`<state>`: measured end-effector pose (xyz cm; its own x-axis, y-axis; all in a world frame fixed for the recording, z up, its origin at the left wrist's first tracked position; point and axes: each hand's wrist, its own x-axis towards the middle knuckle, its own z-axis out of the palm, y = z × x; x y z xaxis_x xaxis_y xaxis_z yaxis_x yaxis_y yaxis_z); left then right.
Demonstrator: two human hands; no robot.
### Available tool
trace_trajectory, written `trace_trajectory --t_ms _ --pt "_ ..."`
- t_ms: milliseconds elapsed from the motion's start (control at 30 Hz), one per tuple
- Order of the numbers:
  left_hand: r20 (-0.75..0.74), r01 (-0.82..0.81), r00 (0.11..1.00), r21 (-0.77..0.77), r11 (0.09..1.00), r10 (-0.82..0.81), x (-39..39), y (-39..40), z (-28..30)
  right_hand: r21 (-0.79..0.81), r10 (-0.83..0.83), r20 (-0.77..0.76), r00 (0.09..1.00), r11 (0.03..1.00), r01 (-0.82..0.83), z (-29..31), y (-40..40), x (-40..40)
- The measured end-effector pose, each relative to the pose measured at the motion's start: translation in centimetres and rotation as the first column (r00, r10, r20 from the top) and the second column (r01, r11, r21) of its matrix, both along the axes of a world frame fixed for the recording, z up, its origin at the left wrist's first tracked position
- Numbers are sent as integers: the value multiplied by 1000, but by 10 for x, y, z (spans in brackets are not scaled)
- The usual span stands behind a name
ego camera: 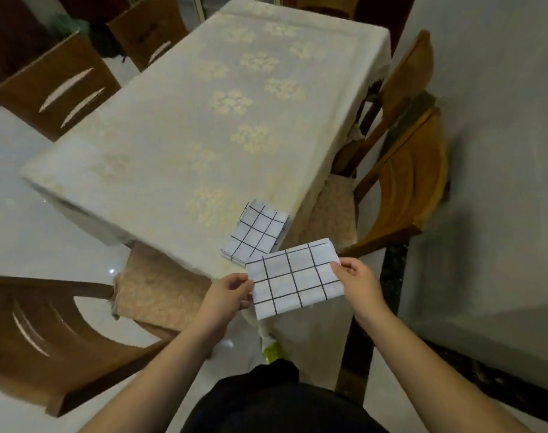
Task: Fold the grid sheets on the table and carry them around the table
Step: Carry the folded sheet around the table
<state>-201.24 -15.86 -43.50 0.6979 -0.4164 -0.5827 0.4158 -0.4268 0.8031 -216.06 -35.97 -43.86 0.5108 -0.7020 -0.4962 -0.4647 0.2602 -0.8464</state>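
- Two hands, left (232,290) and right (358,276), pinch a flat, rectangular grid sheet (294,281) by its short edges, lower centre of frame.
- A folded stack (255,234) of grid sheets lies on the worktop (173,126) corner, on its floral cloth.

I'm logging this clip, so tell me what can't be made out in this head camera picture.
- Number of layers in the held grid sheet: only its top face shows between the left hand and right hand.
- Sheet count in the folded pile on the table: edges too small.
- Near table corner: hidden behind the held sheet.
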Motion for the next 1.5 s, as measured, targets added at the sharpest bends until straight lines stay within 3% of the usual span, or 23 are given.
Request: trace_trajectory --t_ms 433,667,933,1500 --pt "-113 -134 983 94 986 145 54 -15 -30 -140 250 -114 961 954 -265 -18 -50 115" --pt "5 -237 970 221 946 242 70 -27 -46 -180 383 -159 910 895 -408 -34 -67 174" --pt "152 -420 908 360 833 391 68 -47 -55 -234 649 -265 713 674 -701 -62 -98 225" --pt "263 -532 846 476 700 464 69 -63 -79 -306 779 -511 363 230 -924 -82 -116 265"
